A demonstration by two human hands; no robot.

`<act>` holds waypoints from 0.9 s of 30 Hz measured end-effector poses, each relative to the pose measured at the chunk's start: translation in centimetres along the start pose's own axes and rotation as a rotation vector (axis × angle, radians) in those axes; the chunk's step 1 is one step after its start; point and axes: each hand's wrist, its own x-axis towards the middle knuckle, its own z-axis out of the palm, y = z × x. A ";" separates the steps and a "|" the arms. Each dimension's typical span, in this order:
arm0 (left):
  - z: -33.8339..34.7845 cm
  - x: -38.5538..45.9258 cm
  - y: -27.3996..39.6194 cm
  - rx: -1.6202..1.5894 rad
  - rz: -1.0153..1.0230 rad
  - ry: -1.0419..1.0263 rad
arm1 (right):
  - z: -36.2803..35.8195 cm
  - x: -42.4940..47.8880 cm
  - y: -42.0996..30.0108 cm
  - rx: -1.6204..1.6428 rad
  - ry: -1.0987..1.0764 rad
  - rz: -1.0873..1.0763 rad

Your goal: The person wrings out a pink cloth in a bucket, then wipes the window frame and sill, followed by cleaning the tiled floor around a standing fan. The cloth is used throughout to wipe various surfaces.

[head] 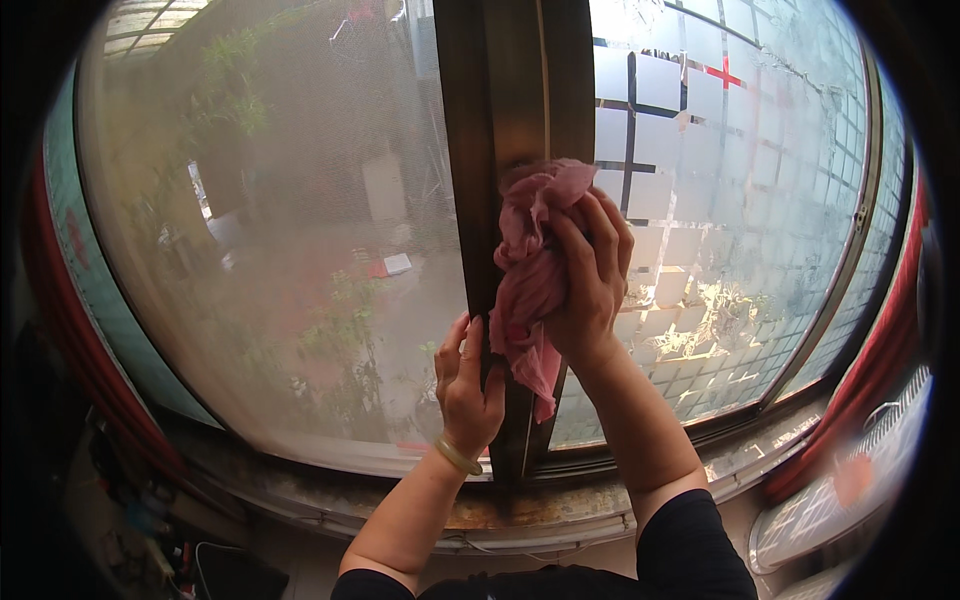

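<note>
A crumpled pink cloth [534,277] is gripped in my right hand [592,277], pressed against the dark window frame post [517,97]. Its lower end hangs loose along the post. My left hand [469,386], with a bangle [457,456] on the wrist, rests lower down, its fingertips at the left edge of that post and nothing seen in them. Left of the post is a mesh screen panel [300,187]. On the right stands a glass pane [697,187] with a frosted, patterned film of squares.
A stained window sill [525,514] runs below, with a pale pipe [585,531] along its front. Red curtains hang at the left [97,360] and right [870,390]. A white rack-like object [817,525] is at lower right. Dark clutter [142,517] fills the lower left.
</note>
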 end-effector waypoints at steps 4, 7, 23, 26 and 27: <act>0.1 -0.1 0.9 0.219 0.133 -0.039 | 2.5 6.2 1.2 -0.094 0.033 -0.081; 0.2 0.0 1.0 0.264 0.139 -0.153 | 4.3 10.2 1.0 -0.181 -0.006 -0.086; 1.3 -1.2 -1.1 0.176 0.192 -0.096 | 2.0 -5.5 1.2 -0.252 -0.324 -0.181; 1.8 -3.9 -1.7 0.176 0.187 -0.120 | -0.2 -11.0 0.9 -0.209 -0.408 -0.172; 1.7 -5.2 -2.0 0.182 0.188 -0.152 | -0.6 -12.9 0.8 -0.216 -0.427 -0.157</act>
